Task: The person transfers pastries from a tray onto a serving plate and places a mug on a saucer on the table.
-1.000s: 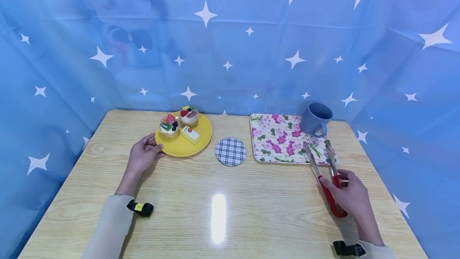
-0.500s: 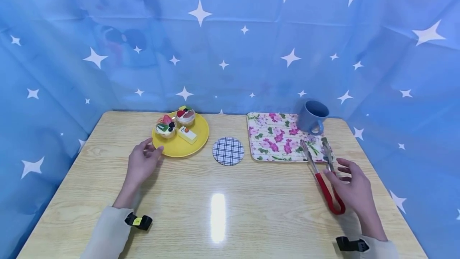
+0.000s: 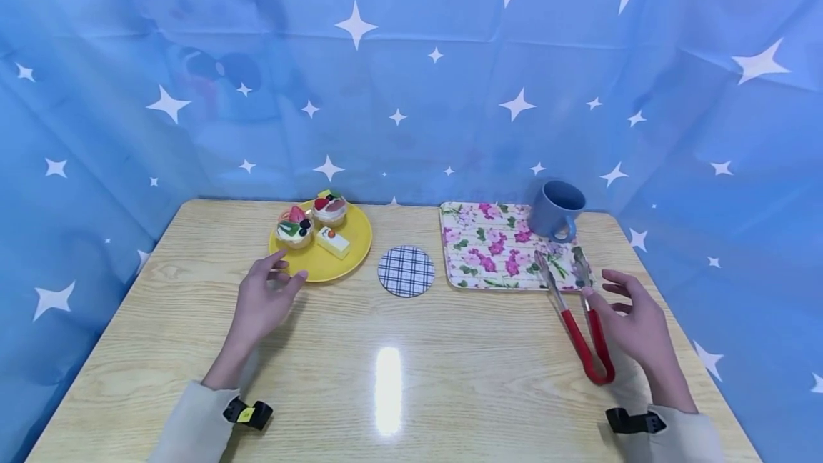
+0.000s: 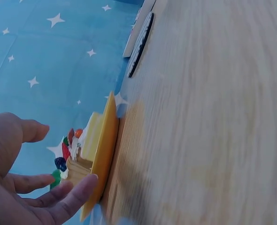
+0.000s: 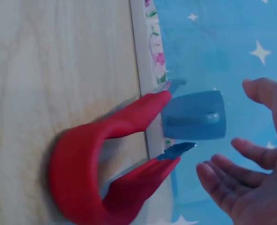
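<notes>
In the head view my left hand (image 3: 265, 300) hovers by the near left rim of a yellow plate (image 3: 321, 269), its fingers loosely spread. Two fruit tarts (image 3: 295, 229) and a small cake slice (image 3: 333, 241) sit on that plate. At the right, my right hand (image 3: 633, 320) is held beside red-handled metal tongs (image 3: 594, 366), fingers relaxed and holding nothing. The tongs lie spread, their tips over the near edge of a floral tray (image 3: 476, 252). The right wrist view shows a gap between the fingers (image 5: 220, 183) and the tongs.
A blue mug (image 3: 556, 211) stands on the tray's far right corner. Between plate and tray lies a round checked coaster (image 3: 406, 271). A blue star-patterned curtain (image 3: 411, 77) rises behind the wooden table (image 3: 308, 391).
My left hand has let go of the plate's rim and drawn slightly away. My right hand has released the tongs and shifted up and to the right of them.
</notes>
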Available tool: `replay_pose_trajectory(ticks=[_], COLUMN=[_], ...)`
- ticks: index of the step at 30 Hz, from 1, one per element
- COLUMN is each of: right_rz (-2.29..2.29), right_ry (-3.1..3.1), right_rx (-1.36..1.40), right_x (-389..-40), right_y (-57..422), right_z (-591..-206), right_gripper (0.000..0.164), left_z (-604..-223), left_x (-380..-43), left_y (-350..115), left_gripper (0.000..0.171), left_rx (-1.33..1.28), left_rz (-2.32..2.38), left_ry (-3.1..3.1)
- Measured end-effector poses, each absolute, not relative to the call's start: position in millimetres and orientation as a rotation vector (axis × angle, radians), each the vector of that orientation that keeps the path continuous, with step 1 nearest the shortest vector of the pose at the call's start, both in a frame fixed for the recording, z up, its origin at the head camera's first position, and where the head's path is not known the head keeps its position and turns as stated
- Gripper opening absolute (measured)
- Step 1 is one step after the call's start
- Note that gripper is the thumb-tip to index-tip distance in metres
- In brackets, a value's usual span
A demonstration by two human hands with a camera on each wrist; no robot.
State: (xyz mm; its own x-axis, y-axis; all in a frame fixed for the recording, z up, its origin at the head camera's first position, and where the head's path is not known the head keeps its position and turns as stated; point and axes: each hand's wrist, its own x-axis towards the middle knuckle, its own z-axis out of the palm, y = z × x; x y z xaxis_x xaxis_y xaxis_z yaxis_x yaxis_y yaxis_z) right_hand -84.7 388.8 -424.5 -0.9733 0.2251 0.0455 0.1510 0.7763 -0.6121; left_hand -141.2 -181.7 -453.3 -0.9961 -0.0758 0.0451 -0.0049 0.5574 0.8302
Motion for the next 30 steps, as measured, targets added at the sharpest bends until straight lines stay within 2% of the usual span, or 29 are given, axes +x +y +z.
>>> replay_pose_trajectory(ticks=[17,30], right_rz=[0.981,1.056], right_ry=[-2.834,-2.849], right_rx=[-0.157,-0.158], right_x=[-105.4,-129.1], right_y=[395.5,397.4], right_z=[-412.8,-403.2], right_gripper=[0.071,0.072], left_z=[-456.5,-459.1], left_x=[-136.9,-138.9], left_y=[-155.4,-130.4], left_gripper=[0.068,0.073], left_rx=[-0.236,-0.326], left_rz=[-1.51,-1.646], left_ry=[-2.665,-2.655])
